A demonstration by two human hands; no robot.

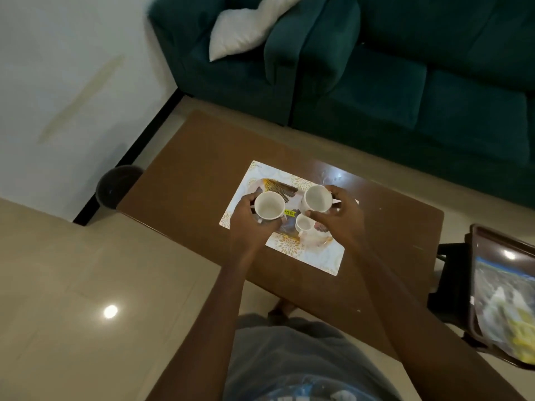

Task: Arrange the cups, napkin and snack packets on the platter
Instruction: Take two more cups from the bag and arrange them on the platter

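The left hand (246, 215) has its grip clamped on a white cup (269, 205), fingers curled round the cup's far and near sides; the cup is upright with its mouth facing up, and whether it stands on anything or is held above cannot be told. The right hand (341, 211) has its grip clamped on a second white cup (318, 198) in the same way, thumb at the near rim, fingers wrapped behind.

Both cups are over a white platter (321, 257) with a gold floral print, which lies on a brown wooden worktop (188, 169). A smaller third cup (304, 222) stands on the platter just below the right hand; its handle and lower side are partly hidden by the thumb. Between and behind the two held cups a snack packet (282, 188) with dark and gold stripes shows in part, and a yellow price sticker (289, 212) peeks out between the hands. The rest of the packets is covered by hands and cups and is too blurred to identify; no napkin can be made out for certain.

A green sofa (405, 82) with a white cushion (243, 30) stands beyond the worktop. At the right edge a dark tray (486, 241) holding a blurred packet is cut off.
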